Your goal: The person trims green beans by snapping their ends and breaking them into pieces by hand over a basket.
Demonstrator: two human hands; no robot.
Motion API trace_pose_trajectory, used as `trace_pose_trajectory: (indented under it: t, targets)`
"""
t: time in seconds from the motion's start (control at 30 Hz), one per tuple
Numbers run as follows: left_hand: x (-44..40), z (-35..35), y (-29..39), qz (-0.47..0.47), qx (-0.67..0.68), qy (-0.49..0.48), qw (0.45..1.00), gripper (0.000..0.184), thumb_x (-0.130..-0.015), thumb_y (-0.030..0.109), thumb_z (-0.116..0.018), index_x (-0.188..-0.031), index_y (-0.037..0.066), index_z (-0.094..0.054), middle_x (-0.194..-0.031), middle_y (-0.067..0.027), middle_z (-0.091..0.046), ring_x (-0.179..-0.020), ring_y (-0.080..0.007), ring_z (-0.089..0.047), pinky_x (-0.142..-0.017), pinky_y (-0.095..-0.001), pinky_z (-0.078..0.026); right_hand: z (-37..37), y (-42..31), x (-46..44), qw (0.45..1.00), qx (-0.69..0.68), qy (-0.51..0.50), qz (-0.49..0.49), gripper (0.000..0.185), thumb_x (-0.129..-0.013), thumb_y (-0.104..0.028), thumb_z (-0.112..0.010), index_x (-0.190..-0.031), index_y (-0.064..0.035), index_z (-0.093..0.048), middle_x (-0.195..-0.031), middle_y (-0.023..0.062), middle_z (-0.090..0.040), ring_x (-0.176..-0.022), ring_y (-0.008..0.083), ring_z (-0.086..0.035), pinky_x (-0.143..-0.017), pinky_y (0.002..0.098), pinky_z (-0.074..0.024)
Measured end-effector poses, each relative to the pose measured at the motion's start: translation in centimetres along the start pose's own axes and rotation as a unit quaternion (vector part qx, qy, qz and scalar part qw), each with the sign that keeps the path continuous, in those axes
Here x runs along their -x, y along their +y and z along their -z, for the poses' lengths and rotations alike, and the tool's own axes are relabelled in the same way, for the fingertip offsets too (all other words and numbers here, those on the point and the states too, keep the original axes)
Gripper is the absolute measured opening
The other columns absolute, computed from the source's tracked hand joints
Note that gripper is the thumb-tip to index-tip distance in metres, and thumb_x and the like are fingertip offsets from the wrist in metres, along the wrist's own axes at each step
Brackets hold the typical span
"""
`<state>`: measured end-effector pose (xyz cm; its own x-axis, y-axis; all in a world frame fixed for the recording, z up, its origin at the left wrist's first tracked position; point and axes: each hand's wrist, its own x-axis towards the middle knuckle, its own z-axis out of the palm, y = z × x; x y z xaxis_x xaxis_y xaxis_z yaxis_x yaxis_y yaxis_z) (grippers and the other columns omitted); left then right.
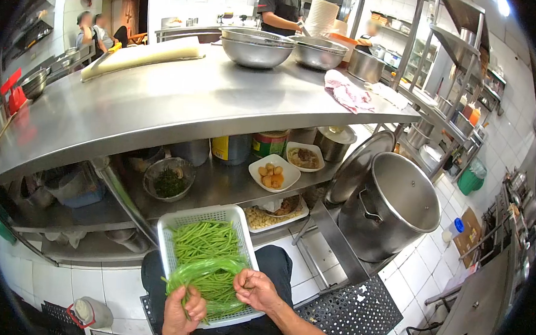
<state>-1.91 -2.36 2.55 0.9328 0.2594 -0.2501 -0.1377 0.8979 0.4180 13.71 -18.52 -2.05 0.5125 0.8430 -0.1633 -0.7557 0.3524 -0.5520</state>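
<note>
A white perforated plastic basket (163, 235) full of green beans (206, 240) rests on my lap. Over its near half lies a translucent green plastic bag (214, 265), its rim curving between my hands, with beans showing inside and through it. My left hand (184, 313) is closed at the bag's left edge, thumb against curled fingers. At the right edge, my right hand (258, 291) pinches with thumb and forefinger. The bag's edge appears to be in both grips, though the fingertips partly hide it.
Ahead stands a steel worktable (163, 92) with steel bowls (256, 48) on top. Its lower shelf holds a white bowl of round food (273, 175) and a bowl of chopped greens (169, 179). A large stockpot (377, 216) stands at right. A co-worker (279, 10) is behind the table.
</note>
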Motion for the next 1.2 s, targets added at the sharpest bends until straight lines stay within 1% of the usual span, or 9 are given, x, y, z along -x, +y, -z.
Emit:
trace_pose_trajectory:
  t: [0.1, 0.13, 0.2, 0.23, 0.33, 0.37, 0.67, 0.87, 1.2]
  targets:
    - [-0.1, 0.4, 0.6, -0.022, -0.057, 0.051, 0.997, 0.021, -0.093, 0.023, -0.06, -0.088, 0.003, -0.056, -0.055, 0.0005, -0.04, -0.045, -0.0117, -0.041, -0.04, -0.0279, -0.035, 1.3, 1.5, -1.1, 0.981, 0.187, 0.009, -0.045, 0.007, -0.088, -0.006, -0.054, -0.087, -0.0019, -0.06, -0.063, 0.0027, -0.047, -0.048, 0.0096, -0.037, -0.043, 0.0277, -0.034]
    - [0.0, 0.4, 0.7, -0.027, -0.091, 0.067, 0.993, 0.02, -0.093, 0.022, -0.06, -0.089, 0.002, -0.057, -0.055, 0.0002, -0.041, -0.045, -0.012, -0.042, -0.04, -0.0284, -0.036, -0.1, 1.6, -1.1, 0.939, 0.342, 0.001, 0.034, 0.008, -0.089, -0.008, -0.056, -0.09, -0.0017, -0.061, -0.062, 0.0049, -0.049, -0.049, 0.0128, -0.043, -0.044, 0.0297, -0.0374]
    - [-0.1, -0.7, 0.5, -0.057, -0.16, 0.096, 0.981, 0.017, -0.092, 0.019, -0.062, -0.09, 0.003, -0.057, -0.056, -0.0002, -0.044, -0.045, -0.0124, -0.044, -0.04, -0.0282, -0.038, -3.0, 1.6, -1.1, 0.764, 0.618, -0.017, 0.186, 0.013, -0.09, -0.013, -0.059, -0.095, -0.0011, -0.063, -0.058, 0.0093, -0.054, -0.049, 0.0194, -0.054, -0.047, 0.0339, -0.0441]
    - [0.3, -1.0, 0.5, -0.07, -0.195, 0.115, 0.972, 0.016, -0.092, 0.018, -0.063, -0.091, 0.003, -0.058, -0.057, -0.0004, -0.045, -0.045, -0.0126, -0.045, -0.04, -0.0281, -0.039, -2.1, 2.6, -1.7, 0.674, 0.693, -0.042, 0.251, 0.02, -0.089, -0.016, -0.061, -0.104, -0.0012, -0.062, -0.063, 0.0196, -0.061, -0.062, 0.0336, -0.066, -0.055, 0.0421, -0.052]
    - [-0.3, 0.0, 0.3, -0.083, -0.305, 0.094, 0.944, 0.016, -0.092, 0.016, -0.062, -0.094, 0.002, -0.055, -0.056, -0.0008, -0.046, -0.043, -0.0118, -0.044, -0.038, -0.0281, -0.04, -1.8, 3.6, -2.0, 0.555, 0.826, -0.038, 0.095, 0.025, -0.087, -0.019, -0.064, -0.104, -0.0016, -0.06, -0.069, 0.0232, -0.065, -0.069, 0.0417, -0.066, -0.059, 0.049, -0.0534]
    - [-0.5, 0.2, 0.3, -0.073, -0.308, 0.098, 0.944, 0.016, -0.091, 0.015, -0.064, -0.095, 0.002, -0.056, -0.056, -0.0005, -0.046, -0.043, -0.0111, -0.044, -0.038, -0.0276, -0.039, -1.9, 3.8, -1.9, 0.543, 0.832, -0.031, 0.112, 0.027, -0.085, -0.02, -0.065, -0.103, -0.0013, -0.058, -0.067, 0.0221, -0.064, -0.066, 0.0416, -0.066, -0.058, 0.0509, -0.0537]
    - [-0.3, 0.5, 0.3, -0.148, -0.283, 0.125, 0.939, 0.014, -0.093, 0.015, -0.065, -0.094, 0.002, -0.06, -0.058, 0.0011, -0.048, -0.044, -0.0078, -0.04, -0.04, -0.0249, -0.036, -2.0, 2.4, -1.0, 0.575, 0.802, -0.028, 0.161, 0.015, -0.088, -0.018, -0.061, -0.087, -0.0026, -0.059, -0.075, 0.0198, -0.067, -0.071, 0.0383, -0.067, -0.062, 0.0491, -0.0537]
    - [-0.1, -0.2, 0.6, -0.162, -0.305, 0.134, 0.929, 0.014, -0.093, 0.014, -0.064, -0.094, 0.0, -0.06, -0.058, 0.002, -0.047, -0.042, -0.0051, -0.037, -0.039, -0.023, -0.033, -3.2, -0.5, -0.4, 0.586, 0.79, 0.016, 0.181, 0.019, -0.088, -0.02, -0.065, -0.098, -0.0041, -0.071, -0.084, 0.0167, -0.07, -0.076, 0.0343, -0.068, -0.067, 0.043, -0.0544]
    - [0.1, -0.7, 0.1, -0.155, -0.315, 0.128, 0.927, 0.013, -0.092, 0.011, -0.065, -0.096, -0.001, -0.059, -0.061, 0.0017, -0.049, -0.043, -0.0049, -0.038, -0.039, -0.0227, -0.032, -2.9, -0.6, -0.2, 0.635, 0.741, -0.005, 0.216, 0.018, -0.089, -0.017, -0.063, -0.094, -0.0016, -0.069, -0.084, 0.0185, -0.069, -0.075, 0.0358, -0.067, -0.067, 0.0424, -0.0537]
